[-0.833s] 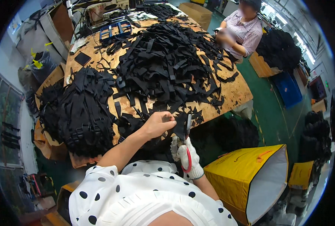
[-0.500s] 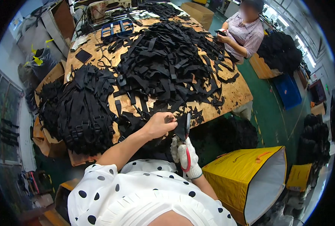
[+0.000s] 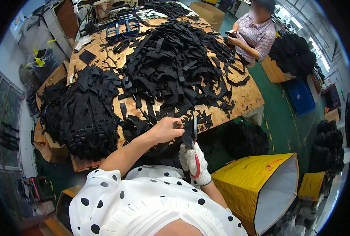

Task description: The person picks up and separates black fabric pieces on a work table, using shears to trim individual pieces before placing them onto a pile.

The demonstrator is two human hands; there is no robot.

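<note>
My bare left hand is closed on a piece of black webbing, which spans to the scissors. In a white knit glove, my right hand grips red-handled scissors whose metal blades point away from me, right beside the webbing. Both hands are close together at the near edge of the wooden table. Just beyond them lie small black offcuts. A large heap of black straps covers the middle of the table.
A bundle of black straps with buckles sits to the left. A yellow bag stands open at my right. Across the table, a person in a striped shirt handles something. A blue crate and a dark flat device lie at far left.
The scissors' blades have shifted slightly left, closer to the webbing. My left hand has barely moved and still holds the webbing.
</note>
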